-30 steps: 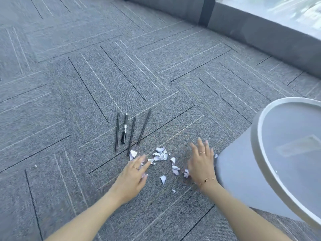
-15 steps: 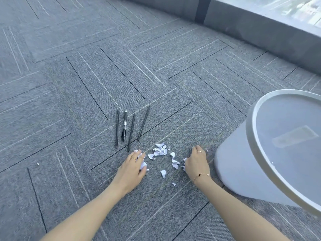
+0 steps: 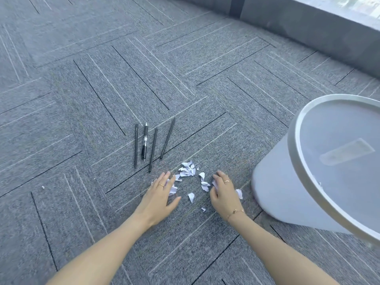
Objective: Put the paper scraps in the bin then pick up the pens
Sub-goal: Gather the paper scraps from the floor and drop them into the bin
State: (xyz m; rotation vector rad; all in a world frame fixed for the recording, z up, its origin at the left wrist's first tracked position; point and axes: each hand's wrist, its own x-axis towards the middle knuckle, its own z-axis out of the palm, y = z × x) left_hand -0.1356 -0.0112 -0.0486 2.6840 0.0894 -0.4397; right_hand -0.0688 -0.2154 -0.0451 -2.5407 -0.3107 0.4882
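Four pens (image 3: 151,146) lie side by side on the carpet (image 3: 82,99), just beyond the scraps (image 3: 187,171). My left hand (image 3: 161,195) rests flat, fingers straight, over scraps at the pile's left edge. My right hand (image 3: 223,193) has fingers curled round scraps at the right edge. The bin (image 3: 296,161) stands to the right, near my right hand, its mouth tilted toward me.

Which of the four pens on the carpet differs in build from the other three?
The second pen from the left: thicker, with a grip, clip and silver tip; the other three are plain slim black sticks.
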